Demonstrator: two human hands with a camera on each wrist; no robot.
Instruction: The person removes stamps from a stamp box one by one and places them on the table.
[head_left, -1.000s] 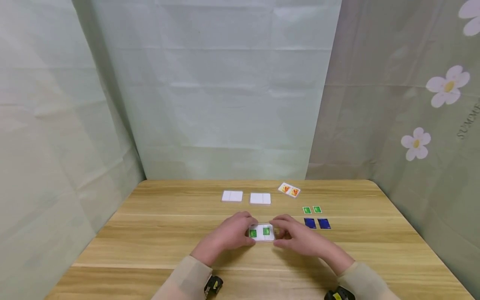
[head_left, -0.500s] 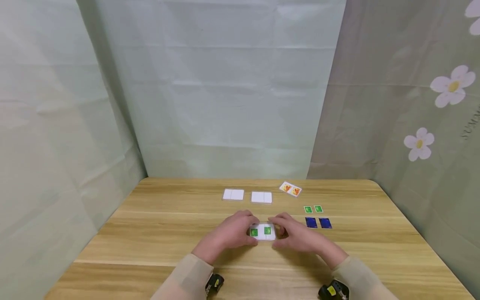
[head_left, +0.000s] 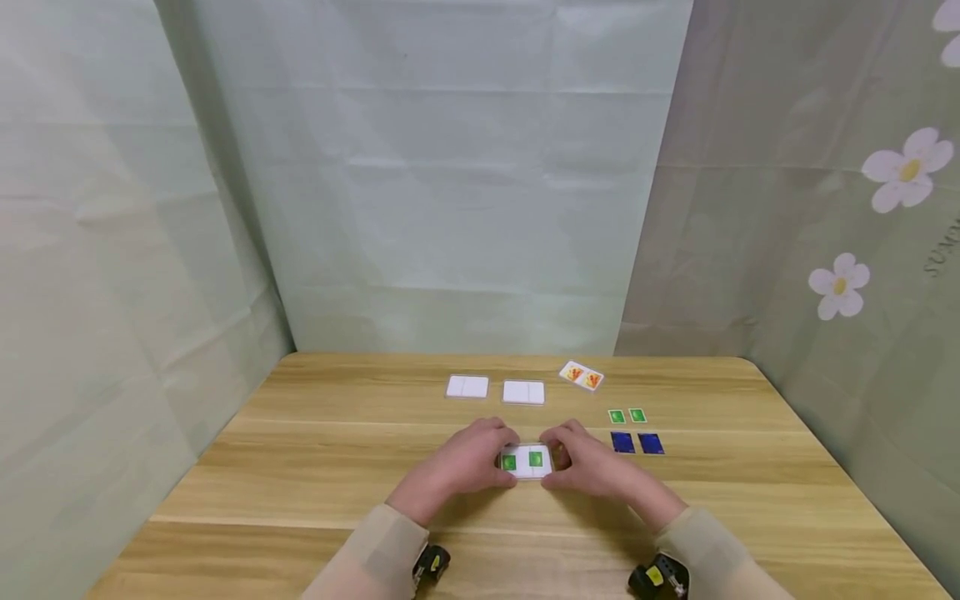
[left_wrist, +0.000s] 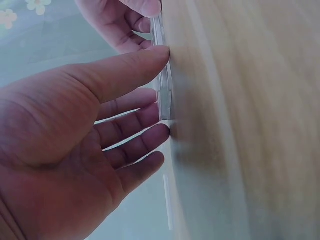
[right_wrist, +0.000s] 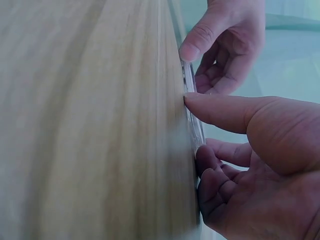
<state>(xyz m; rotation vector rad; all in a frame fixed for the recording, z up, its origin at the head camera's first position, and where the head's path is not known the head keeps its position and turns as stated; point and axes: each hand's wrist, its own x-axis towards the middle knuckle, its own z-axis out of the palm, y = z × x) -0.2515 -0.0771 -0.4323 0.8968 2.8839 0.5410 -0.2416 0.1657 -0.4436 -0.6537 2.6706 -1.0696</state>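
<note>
A flat clear plastic case [head_left: 523, 472] with a white inside and two small green square cards on it lies low at the table's middle. My left hand [head_left: 471, 458] pinches its left end, thumb on the near edge and fingers at the far edge. At the opposite end my right hand [head_left: 594, 463] grips it the same way, its fingers bent. The left wrist view shows the case's thin side [left_wrist: 166, 97] close over the wood, under my thumb. In the right wrist view, the case's clear edge [right_wrist: 196, 129] runs between both hands.
Two white cases, one left [head_left: 467, 387] and one right [head_left: 523, 392], lie farther back. Beside them sits a tilted case with orange pictures [head_left: 581, 377]. To the right are two green squares [head_left: 617, 417] and two dark blue squares [head_left: 622, 442]. Cloth curtains [head_left: 450, 208] surround the table [head_left: 300, 467].
My right hand has drawn in slightly to the left, closer onto the case's right end. The left hand and the case stay nearly in place; the head view has shifted a little.
</note>
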